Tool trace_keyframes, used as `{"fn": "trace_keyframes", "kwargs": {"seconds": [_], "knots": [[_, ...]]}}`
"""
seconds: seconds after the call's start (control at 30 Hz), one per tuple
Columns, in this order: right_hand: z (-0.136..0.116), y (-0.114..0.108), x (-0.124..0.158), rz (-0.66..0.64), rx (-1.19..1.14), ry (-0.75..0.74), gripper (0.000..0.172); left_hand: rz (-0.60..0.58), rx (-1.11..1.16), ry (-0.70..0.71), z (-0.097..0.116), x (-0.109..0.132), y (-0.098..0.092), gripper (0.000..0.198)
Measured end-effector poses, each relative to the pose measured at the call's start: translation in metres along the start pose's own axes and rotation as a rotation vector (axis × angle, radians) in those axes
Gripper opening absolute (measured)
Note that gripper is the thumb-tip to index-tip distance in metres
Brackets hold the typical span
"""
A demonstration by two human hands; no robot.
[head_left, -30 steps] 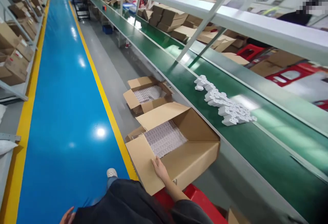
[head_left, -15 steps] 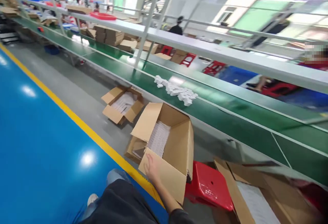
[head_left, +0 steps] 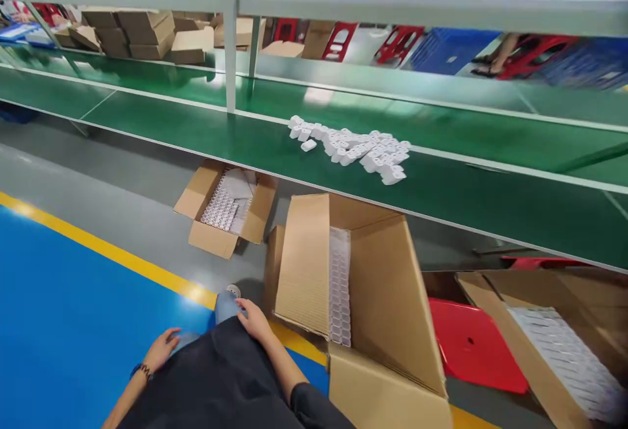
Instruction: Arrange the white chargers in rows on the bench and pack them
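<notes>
Right hand (head_left: pixel 255 316): palm down on the dark cloth over the knee, fingers loose and spread, nothing in it. Fingertips lie just beside the left flap (head_left: pixel 301 259) of the big carton (head_left: pixel 387 298); I cannot tell whether they touch it.

Left hand (head_left: pixel 163 347): flat on the other thigh, open, empty, with a dark band at the wrist.

The big carton sits right in front of the knees, at the edge of the yellow floor line (head_left: pixel 98 249). It is open and seems to lean. A tray of small white parts (head_left: pixel 340 285) shows inside against one wall. What the carton rests on is hidden.

Around it:
- a red stool (head_left: pixel 473 344) just to the right
- a second open carton (head_left: pixel 495 305) beyond the stool, holding a white tray
- a smaller open carton (head_left: pixel 210 240) on the grey floor to the left
- a shoe tip (head_left: pixel 233 290) near the flap
- the green belt (head_left: pixel 196 135) above, carrying a loose heap of white parts (head_left: pixel 358 148)

Risks, as I judge them:
- No hand steadies the big carton. If the lean is real, a knock from a knee or foot could tip it, and the tray could slide and shed parts onto the floor.
- The flap juts toward the legs and could catch on cloth.
- The heap on the belt is unfenced, so a jolt could scatter pieces over the near edge into the cartons below.
</notes>
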State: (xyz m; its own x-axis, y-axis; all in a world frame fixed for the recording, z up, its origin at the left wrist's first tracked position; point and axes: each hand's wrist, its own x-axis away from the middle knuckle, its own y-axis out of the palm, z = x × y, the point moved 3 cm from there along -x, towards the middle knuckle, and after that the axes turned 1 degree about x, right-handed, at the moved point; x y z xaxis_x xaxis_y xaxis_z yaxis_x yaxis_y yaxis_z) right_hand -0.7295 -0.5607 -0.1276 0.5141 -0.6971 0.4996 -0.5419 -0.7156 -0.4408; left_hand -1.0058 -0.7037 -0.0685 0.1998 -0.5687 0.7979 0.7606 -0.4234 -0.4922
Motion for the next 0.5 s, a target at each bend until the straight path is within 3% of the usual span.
{"fn": "trace_keyframes", "kwargs": {"seconds": [0.13, 0.23, 0.33, 0.5], "knots": [[-0.012, -0.001, -0.071, -0.056, 0.010, 0.125, 0.035, -0.084, -0.006, 0.151, 0.043, -0.081, -0.052, 0.052], [-0.016, 0.002, -0.121, -0.026, 0.041, 0.238, 0.037, -0.117, -0.097, 0.229, 0.060, -0.139, -0.100, 0.050], [-0.015, 0.011, -0.190, 0.060, 0.053, 0.359, 0.040, -0.139, -0.245, 0.313, 0.065, -0.210, -0.148, 0.044], [-0.007, 0.030, -0.342, 0.273, 0.003, 0.492, 0.044, -0.232, -0.514, 0.469, 0.057, -0.331, -0.226, 0.035]]}}
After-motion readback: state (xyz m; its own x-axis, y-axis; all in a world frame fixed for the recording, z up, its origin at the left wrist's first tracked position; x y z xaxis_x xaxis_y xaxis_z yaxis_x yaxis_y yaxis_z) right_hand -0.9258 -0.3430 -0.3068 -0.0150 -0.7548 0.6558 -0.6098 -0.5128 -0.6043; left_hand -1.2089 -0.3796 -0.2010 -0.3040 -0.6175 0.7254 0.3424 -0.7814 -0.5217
